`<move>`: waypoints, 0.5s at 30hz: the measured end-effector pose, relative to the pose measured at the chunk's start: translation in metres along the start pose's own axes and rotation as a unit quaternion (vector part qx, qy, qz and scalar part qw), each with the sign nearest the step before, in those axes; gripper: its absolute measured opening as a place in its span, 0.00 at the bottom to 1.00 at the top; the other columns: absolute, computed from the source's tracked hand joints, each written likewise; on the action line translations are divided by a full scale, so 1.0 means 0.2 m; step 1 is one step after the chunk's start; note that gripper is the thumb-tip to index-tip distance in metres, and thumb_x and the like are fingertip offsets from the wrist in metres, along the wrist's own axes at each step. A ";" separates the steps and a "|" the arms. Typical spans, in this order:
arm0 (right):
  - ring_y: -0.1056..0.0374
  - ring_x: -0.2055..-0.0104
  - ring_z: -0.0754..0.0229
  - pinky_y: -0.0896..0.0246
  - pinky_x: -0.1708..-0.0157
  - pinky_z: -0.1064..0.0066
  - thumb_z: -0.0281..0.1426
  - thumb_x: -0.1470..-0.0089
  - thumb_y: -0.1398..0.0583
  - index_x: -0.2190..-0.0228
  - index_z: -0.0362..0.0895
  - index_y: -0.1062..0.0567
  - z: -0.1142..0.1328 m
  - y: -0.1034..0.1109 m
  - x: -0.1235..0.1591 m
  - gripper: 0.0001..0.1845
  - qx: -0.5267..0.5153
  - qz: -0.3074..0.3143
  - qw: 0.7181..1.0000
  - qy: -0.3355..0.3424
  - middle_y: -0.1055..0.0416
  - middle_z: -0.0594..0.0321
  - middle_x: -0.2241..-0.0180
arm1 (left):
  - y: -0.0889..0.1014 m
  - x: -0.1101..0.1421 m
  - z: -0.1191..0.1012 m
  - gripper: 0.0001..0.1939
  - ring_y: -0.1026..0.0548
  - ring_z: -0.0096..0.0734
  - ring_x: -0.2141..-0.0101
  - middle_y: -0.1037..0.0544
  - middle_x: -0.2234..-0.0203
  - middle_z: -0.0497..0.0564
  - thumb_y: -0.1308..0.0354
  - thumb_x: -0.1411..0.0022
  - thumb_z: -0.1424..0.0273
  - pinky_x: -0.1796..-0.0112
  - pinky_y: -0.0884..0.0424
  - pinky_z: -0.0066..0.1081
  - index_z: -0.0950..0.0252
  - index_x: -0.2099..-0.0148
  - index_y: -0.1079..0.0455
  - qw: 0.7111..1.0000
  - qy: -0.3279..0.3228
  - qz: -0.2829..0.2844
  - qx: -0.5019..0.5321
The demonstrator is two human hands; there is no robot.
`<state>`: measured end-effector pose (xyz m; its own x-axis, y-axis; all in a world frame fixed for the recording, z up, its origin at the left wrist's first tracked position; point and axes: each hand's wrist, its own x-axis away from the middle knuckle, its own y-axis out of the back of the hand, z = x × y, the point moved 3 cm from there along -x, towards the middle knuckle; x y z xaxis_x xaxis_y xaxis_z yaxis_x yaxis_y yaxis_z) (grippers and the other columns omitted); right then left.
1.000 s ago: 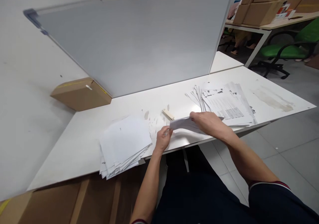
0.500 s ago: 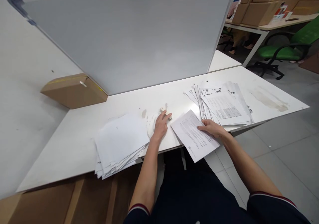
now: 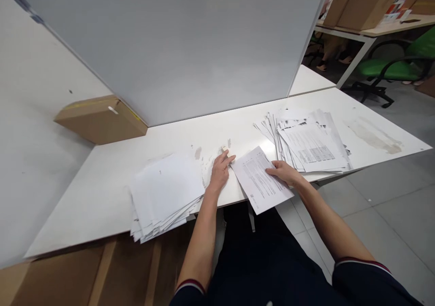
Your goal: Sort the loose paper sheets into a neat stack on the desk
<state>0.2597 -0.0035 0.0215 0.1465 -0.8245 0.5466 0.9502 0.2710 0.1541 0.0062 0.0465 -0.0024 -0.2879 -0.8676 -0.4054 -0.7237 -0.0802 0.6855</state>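
Note:
My right hand [image 3: 283, 172] rests with fingers spread flat on a printed sheet [image 3: 258, 179] that lies on the white table [image 3: 102, 179] and overhangs its near edge. My left hand [image 3: 220, 172] lies palm down on the table, fingers stretched toward a small beige object [image 3: 229, 152] at its fingertips. A stack of blank-side-up sheets [image 3: 166, 192] sits left of that hand. A fanned pile of printed papers [image 3: 307, 140] lies to the right of my right hand.
A large whiteboard [image 3: 176, 47] leans across the back of the table. A cardboard box [image 3: 100, 118] lies at back left. Flat cardboard [image 3: 84, 274] shows below the table's near edge. A green chair [image 3: 390, 68] and boxes on another table [image 3: 367, 7] stand at far right.
The sheet, earlier held up between both hands, now lies flat on the table under my right hand. My left hand let go and reached forward to the small beige object.

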 end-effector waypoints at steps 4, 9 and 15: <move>0.27 0.64 0.53 0.30 0.67 0.65 0.35 0.52 0.39 0.68 0.42 0.29 -0.02 0.01 -0.01 0.09 -0.017 0.008 1.000 0.002 0.24 0.53 0.64 | 0.00 0.00 0.00 0.31 0.37 0.34 0.45 0.35 0.44 0.50 0.59 0.49 0.87 0.45 0.40 0.42 0.59 0.50 0.30 1.000 -0.003 -0.003 -0.008; 0.27 0.65 0.53 0.30 0.67 0.65 0.35 0.53 0.39 0.70 0.43 0.28 -0.01 0.01 -0.01 0.09 -0.002 0.003 1.000 -0.004 0.24 0.53 0.65 | 0.00 0.00 0.00 0.31 0.38 0.35 0.45 0.35 0.44 0.52 0.59 0.50 0.87 0.45 0.40 0.41 0.60 0.50 0.29 1.000 -0.003 -0.008 -0.002; 0.27 0.65 0.53 0.30 0.68 0.65 0.35 0.53 0.39 0.70 0.43 0.29 0.00 0.00 0.00 0.08 -0.025 0.012 1.000 -0.005 0.24 0.53 0.66 | 0.00 0.00 0.00 0.31 0.38 0.35 0.45 0.35 0.43 0.50 0.58 0.50 0.87 0.45 0.40 0.42 0.59 0.50 0.29 1.000 0.000 -0.011 -0.002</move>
<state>0.2597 -0.0025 0.0220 0.1663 -0.8130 0.5580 0.9591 0.2649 0.1001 0.0054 0.0465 -0.0027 -0.2724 -0.8655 -0.4204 -0.7277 -0.1005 0.6785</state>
